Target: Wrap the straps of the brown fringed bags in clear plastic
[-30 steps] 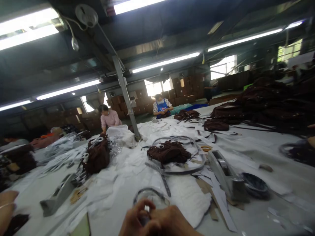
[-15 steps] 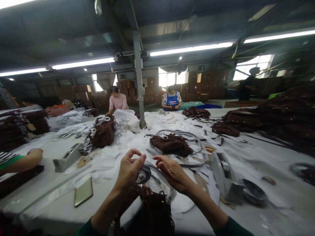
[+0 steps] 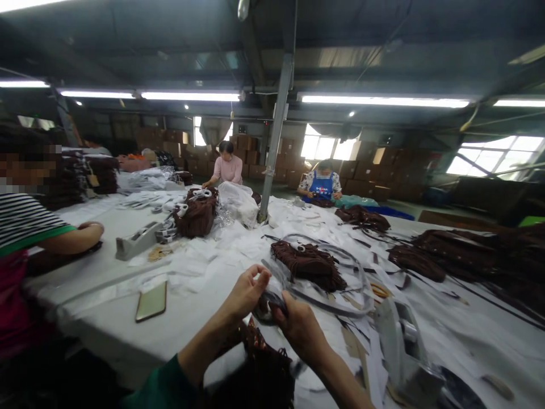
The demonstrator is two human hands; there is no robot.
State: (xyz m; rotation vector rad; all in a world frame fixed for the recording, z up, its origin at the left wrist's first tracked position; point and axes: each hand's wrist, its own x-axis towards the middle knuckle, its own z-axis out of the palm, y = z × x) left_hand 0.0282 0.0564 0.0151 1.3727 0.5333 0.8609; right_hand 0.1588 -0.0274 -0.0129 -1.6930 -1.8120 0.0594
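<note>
Close together over the table's near edge, both my hands are on a coiled grey strap (image 3: 272, 297). My left hand (image 3: 247, 292) pinches its upper side between thumb and fingers. My right hand (image 3: 301, 326) is closed around the coil's right side, thumb on top; the fingers underneath are hidden. Right below them is a dark brown fringed bag (image 3: 266, 369) with small shiny studs, partly covered by my arms. Just beyond my hands lies another brown fringed bag (image 3: 306, 264), with a long grey strap (image 3: 361, 304) looped around it.
A phone (image 3: 151, 301) lies to the left. Grey tape dispensers (image 3: 402, 341) (image 3: 138, 240) stand on either side. White sheets and brown bags cover much of the table (image 3: 106, 318). A metal post (image 3: 276, 136) rises mid-table. A co-worker in stripes (image 3: 34, 221) sits at left; two more work opposite.
The view has swung left, so the scene sits further right and the striped co-worker shows more. My right hand, earlier apart with loosely curled fingers, has come in and closed on the coiled strap.
</note>
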